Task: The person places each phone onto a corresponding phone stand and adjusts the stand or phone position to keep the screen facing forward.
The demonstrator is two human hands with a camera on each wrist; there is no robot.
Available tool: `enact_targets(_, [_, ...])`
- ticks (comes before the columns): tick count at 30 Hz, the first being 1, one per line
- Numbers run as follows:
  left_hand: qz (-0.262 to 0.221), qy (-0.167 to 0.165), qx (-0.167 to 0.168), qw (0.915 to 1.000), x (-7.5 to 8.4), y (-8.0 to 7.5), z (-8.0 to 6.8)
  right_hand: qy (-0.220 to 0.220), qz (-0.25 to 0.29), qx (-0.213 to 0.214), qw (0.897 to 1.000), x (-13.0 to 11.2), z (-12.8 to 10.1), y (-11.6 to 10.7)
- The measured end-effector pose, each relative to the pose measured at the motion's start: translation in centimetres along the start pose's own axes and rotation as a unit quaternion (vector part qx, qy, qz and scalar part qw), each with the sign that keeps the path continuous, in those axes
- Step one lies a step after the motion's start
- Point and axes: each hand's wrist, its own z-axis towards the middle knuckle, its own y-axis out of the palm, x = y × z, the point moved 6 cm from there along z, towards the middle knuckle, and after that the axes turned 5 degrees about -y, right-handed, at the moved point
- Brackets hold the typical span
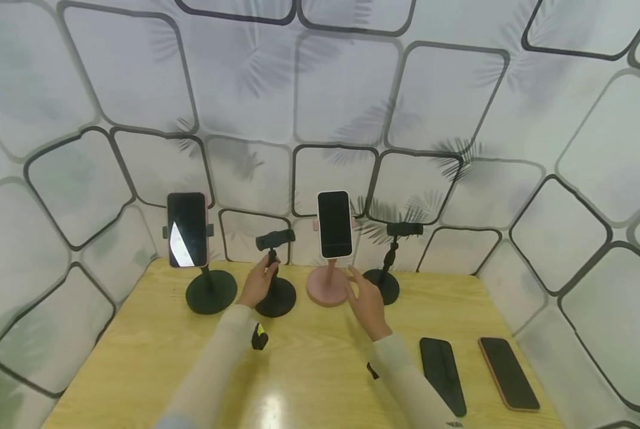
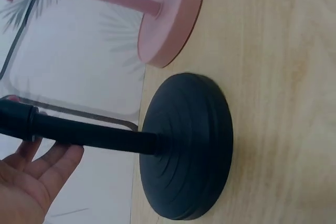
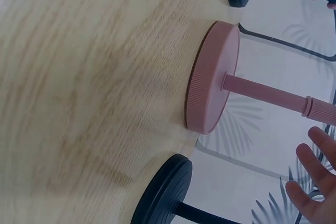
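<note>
Patterned wall covering (image 1: 245, 173) with rounded outlines rises behind a wooden table (image 1: 309, 381), where, near the back edge, the person's left hand (image 1: 258, 283) grips the pole (image 2: 100, 132) of a black stand (image 1: 279, 301) whose holder (image 1: 275, 239) carries no phone. Fingers spread and holding nothing, the right hand (image 1: 367, 301) is just beside a pink stand (image 1: 326, 286) bearing a white-edged phone (image 1: 335, 224), with a second black stand (image 1: 388, 286) farther right. Any adjustment of the gripped stand would probably go best with its base (image 2: 186, 148) kept flat, the pole held firmly, and the free hand clear of the pink one.
</note>
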Motion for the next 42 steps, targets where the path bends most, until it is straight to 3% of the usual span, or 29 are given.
enact_targets(10, [-0.009, 0.008, -0.054, 0.9985, 1.4, 3.0, -3.0, -0.046, 0.025, 0.036, 0.998, -1.8, -1.6, -2.9])
enact_targets(20, [0.028, 0.048, -0.09, 0.9943, 3.9, 6.0, -6.5, -0.132, 0.065, 0.085, 0.985, -4.4, -2.0, -6.4])
enact_targets(24, [0.053, 0.073, -0.115, 0.9892, 5.1, 7.2, -8.3, -0.173, 0.128, 0.075, 0.974, -5.9, -2.1, -7.8])
enact_targets(30, [0.061, 0.097, -0.146, 0.9826, 6.5, 9.0, -10.6, -0.267, 0.186, 0.038, 0.945, -8.6, -2.0, -9.5])
enact_targets(35, [0.078, 0.105, -0.166, 0.9774, 7.1, 9.9, -12.0, -0.311, 0.177, -0.015, 0.934, -10.0, -1.9, -9.7])
enact_targets(42, [0.083, 0.121, -0.207, 0.9673, 7.3, 10.3, -12.8, -0.344, 0.149, -0.021, 0.927, -11.0, -2.2, -10.0])
